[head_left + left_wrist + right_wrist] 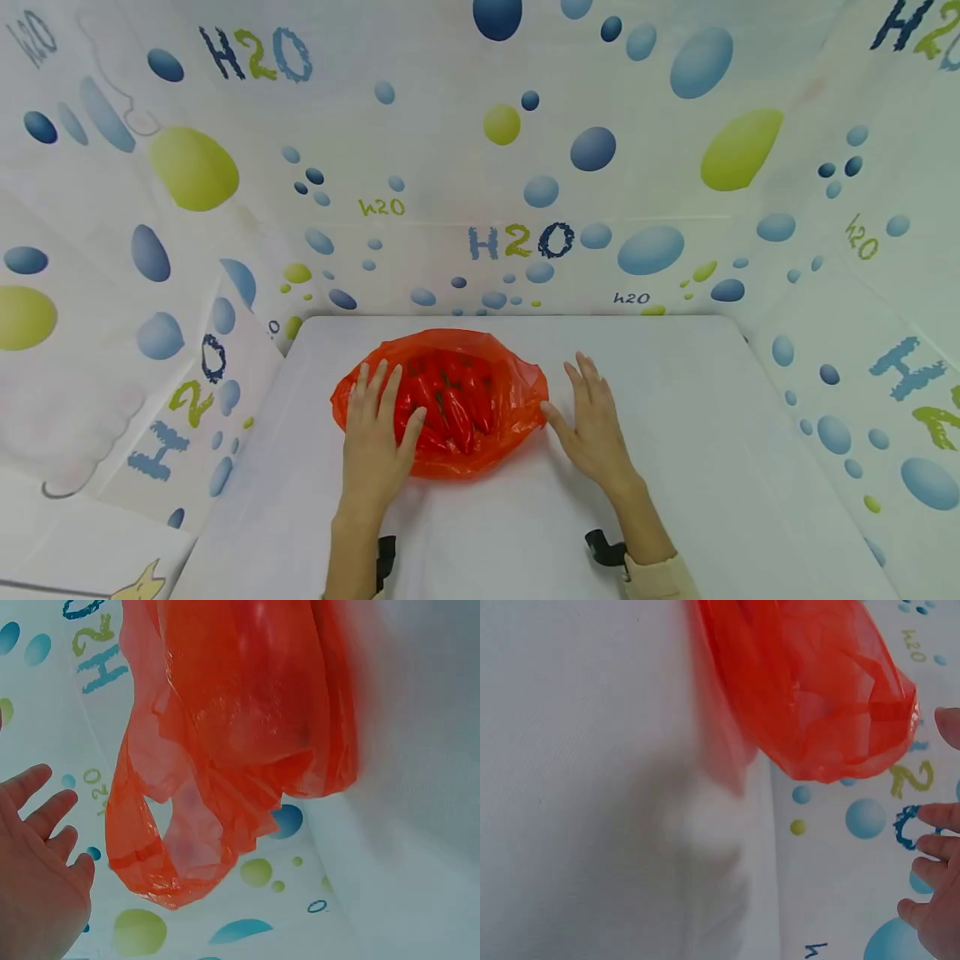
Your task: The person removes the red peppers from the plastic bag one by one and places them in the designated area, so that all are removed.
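A red plastic bag [517, 400] lies on the white table, its top spread so that several shiny red chili peppers [457, 400] with green stems show inside. My left hand [375, 425] is over the bag's left side, fingers extended and thumb spread towards the peppers. To the right, my right hand [596, 425] has its fingers straight, with the thumb tip right at the bag's right edge. In the left wrist view a loop handle of the bag [172, 881] hangs beside the left hand [45, 862]. The right wrist view shows the bag's side [840, 712] apart from the fingers.
The white table [720, 467] extends around the bag, with its rounded back edge close to a wall sheet [435, 167] printed with blue and green dots and H2O lettering. Similar printed sheets stand at left and right. Dark straps [603, 548] sit at the wrists.
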